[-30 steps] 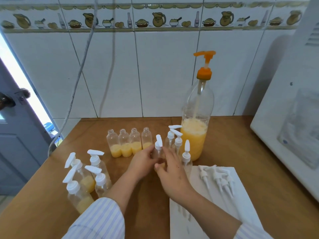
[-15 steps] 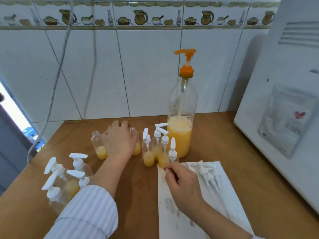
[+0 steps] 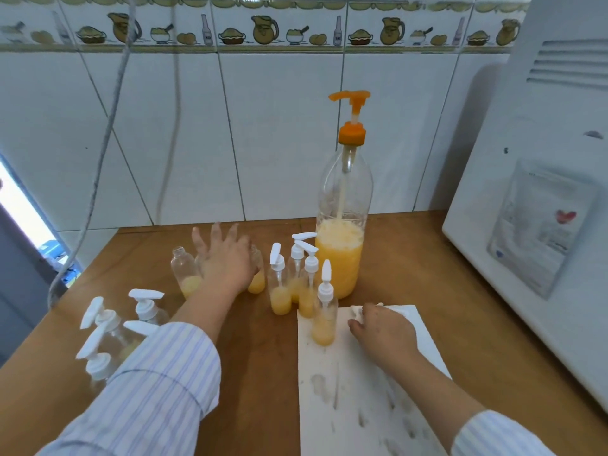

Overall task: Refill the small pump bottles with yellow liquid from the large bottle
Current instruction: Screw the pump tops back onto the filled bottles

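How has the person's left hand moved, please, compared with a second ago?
Yes. The left hand left the capped bottles beside the large bottle and went leftward and toward the wall, now over the uncapped bottles.

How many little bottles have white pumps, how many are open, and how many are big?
Small bottles with white pumps: 8
Small open bottles: 2 in view; the left hand may hide more
Big bottle: 1
Total: 11

Clear plastic large bottle (image 3: 343, 199); matt wood table (image 3: 427, 268); glossy tiled wall (image 3: 279, 133).
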